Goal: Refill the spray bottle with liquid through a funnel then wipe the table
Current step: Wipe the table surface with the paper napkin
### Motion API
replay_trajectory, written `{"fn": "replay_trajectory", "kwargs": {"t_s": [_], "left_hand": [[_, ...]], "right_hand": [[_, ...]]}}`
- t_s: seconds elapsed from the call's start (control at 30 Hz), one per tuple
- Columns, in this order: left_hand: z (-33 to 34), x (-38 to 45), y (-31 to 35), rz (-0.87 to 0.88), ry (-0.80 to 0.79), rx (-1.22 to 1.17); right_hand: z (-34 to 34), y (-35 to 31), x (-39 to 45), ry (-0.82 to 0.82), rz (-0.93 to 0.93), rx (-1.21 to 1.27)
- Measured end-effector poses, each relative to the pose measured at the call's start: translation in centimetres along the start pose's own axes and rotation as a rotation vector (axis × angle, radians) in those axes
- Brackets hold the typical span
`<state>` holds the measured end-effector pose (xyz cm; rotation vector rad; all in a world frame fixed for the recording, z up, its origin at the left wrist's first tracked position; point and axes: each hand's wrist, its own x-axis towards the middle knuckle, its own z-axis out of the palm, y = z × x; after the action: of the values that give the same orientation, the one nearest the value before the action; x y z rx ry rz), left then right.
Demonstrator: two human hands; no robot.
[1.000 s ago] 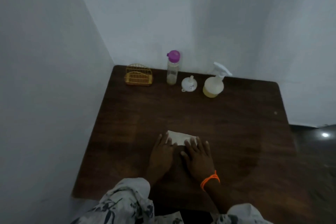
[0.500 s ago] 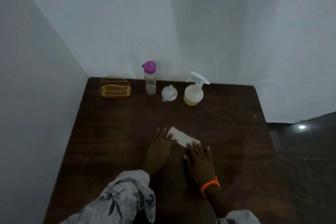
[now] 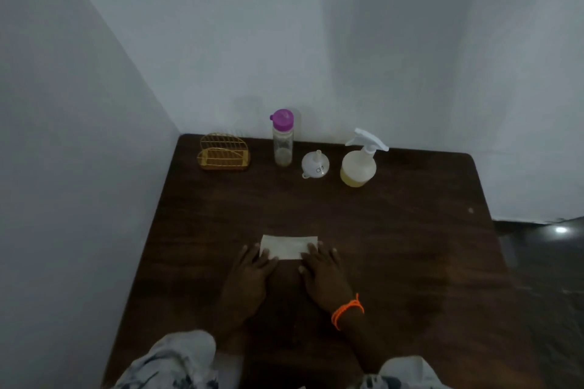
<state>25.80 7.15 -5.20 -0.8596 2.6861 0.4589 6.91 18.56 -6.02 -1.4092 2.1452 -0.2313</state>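
The folded white cloth (image 3: 288, 246) that lay skewed half a second ago now sits square to the table (image 3: 410, 246) edge, so I judge wiping is about finished. My left hand (image 3: 249, 278) lies flat, fingers spread on its left corner; my right hand (image 3: 325, 275) presses its right corner likewise, and the spray bottle (image 3: 358, 164) stands capped at the far edge, right of the funnel (image 3: 315, 163).
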Motion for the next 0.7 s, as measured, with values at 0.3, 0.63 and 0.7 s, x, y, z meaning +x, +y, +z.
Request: {"fn": "replay_trajectory", "kwargs": {"t_s": [0.3,0.63,0.7], "left_hand": [[-1.6,0.9,2.9,-0.348,0.214,-0.61],[-1.5,5.7,2.8,-0.594,0.1,-0.815],[-1.1,5.7,3.2,-0.608,0.112,-0.899]], "right_hand": [[-1.3,-3.2,0.8,0.148,0.212,0.412],[-0.3,-5.3,3.5,0.134,0.329,0.528],[0.1,-5.6,3.4,0.155,0.311,0.604]]}}
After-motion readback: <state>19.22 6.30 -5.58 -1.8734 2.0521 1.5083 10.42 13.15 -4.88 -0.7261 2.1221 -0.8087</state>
